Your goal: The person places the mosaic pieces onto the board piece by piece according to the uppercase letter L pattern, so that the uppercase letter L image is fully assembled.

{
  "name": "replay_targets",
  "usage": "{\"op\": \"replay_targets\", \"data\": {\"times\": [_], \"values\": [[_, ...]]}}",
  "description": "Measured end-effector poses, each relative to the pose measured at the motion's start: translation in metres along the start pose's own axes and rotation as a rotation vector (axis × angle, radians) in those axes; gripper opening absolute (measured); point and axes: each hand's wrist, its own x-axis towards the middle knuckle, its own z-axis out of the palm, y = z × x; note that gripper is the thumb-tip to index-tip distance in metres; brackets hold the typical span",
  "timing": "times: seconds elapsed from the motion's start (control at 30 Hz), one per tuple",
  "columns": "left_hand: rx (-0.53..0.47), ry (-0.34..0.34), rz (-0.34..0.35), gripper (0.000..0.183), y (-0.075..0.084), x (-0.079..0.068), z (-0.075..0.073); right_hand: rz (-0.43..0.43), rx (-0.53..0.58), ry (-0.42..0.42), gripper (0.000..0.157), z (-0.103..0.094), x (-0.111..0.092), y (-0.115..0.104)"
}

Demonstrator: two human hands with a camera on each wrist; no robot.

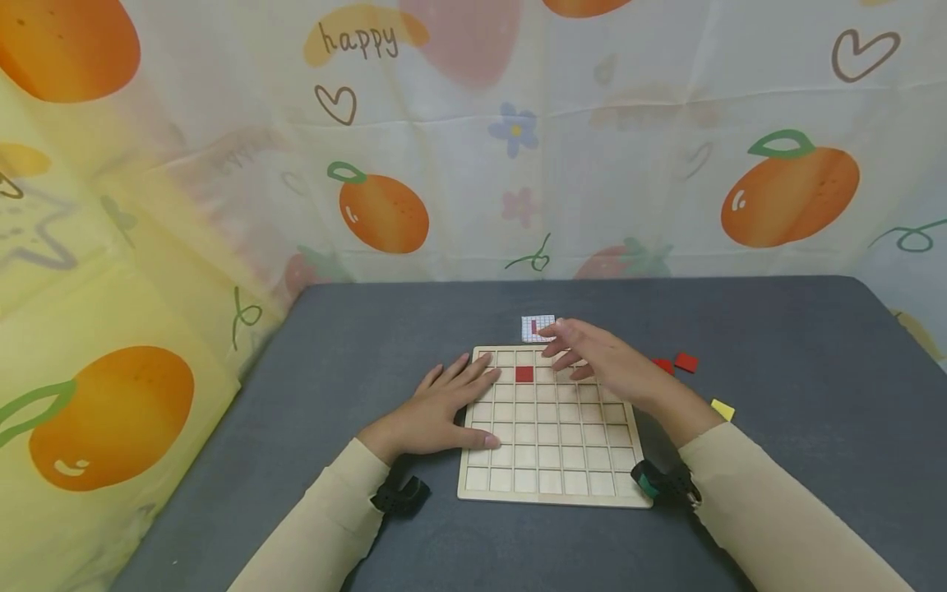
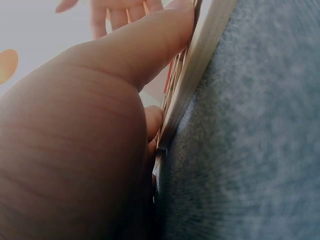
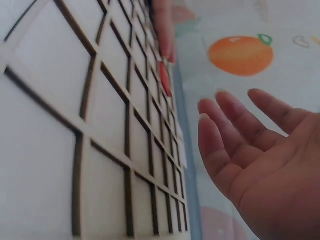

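Note:
A pale wooden grid board [image 1: 549, 457] lies flat on the dark grey table. One red square tile [image 1: 524, 374] sits in a cell of its second row from the far edge. My left hand [image 1: 442, 411] rests on the board's left edge, fingers spread and thumb lying on the frame. Above the far right part of the board hovers my right hand [image 1: 602, 362], its fingers loosely bent and holding nothing; the right wrist view shows a gap between this hand [image 3: 270, 150] and the grid. Just beyond the board lies a small printed grid card [image 1: 534, 328], partly behind the right fingertips.
Right of the board lie a red tile [image 1: 686, 362], another red tile [image 1: 662, 365] partly hidden by the right arm, and a yellow tile [image 1: 722, 409] beside the right wrist. A fruit-patterned cloth [image 1: 629, 189] hangs behind the table [image 1: 829, 460] and along its left side.

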Motion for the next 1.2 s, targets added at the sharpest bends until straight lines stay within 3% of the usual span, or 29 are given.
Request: {"op": "replay_targets", "data": {"times": [0.47, 0.73, 0.83, 0.97, 1.2], "values": [[-0.007, 0.003, 0.005, 0.106, 0.0, 0.0, 0.002, -0.12, 0.009, 0.132, 0.067, -0.054, -0.051, 0.012], [-0.004, 0.003, 0.008, 0.106, -0.001, 0.002, 0.003, -0.148, 0.128, 0.215, 0.064, -0.101, -0.076, 0.051], [0.001, 0.004, 0.005, 0.106, 0.0, 0.002, 0.002, -0.125, 0.166, 0.271, 0.058, -0.113, -0.081, 0.07], [0.006, 0.001, 0.002, 0.106, 0.0, 0.003, 0.002, -0.077, 0.138, 0.331, 0.053, -0.124, -0.085, 0.088], [-0.007, 0.003, 0.003, 0.105, 0.0, 0.001, 0.001, 0.09, -0.078, 0.377, 0.066, -0.126, -0.086, 0.095]]}}
